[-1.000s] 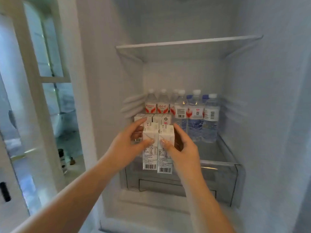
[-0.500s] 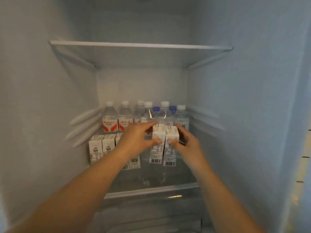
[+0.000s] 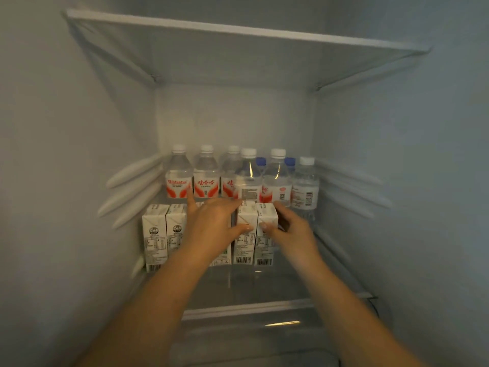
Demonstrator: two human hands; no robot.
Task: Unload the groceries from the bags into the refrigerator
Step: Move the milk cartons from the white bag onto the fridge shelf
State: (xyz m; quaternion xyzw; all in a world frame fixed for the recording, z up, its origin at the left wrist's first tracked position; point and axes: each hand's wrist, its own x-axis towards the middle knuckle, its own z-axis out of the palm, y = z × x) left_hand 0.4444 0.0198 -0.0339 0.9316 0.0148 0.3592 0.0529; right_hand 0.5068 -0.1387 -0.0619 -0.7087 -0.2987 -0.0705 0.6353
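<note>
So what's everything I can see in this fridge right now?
water bottles: at least eight, clear, white or blue caps, some red labels, standing at the back of the glass shelf.
cartons: at least four visible, white, in a row in front of the bottles.
upper shelf: one, white-edged, overhead.
glass shelf: one, clear, under the groceries.
left hand: grips one carton.
right hand: grips the next carton.

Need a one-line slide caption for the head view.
Both hands set two milk cartons on the glass shelf before water bottles.
</note>
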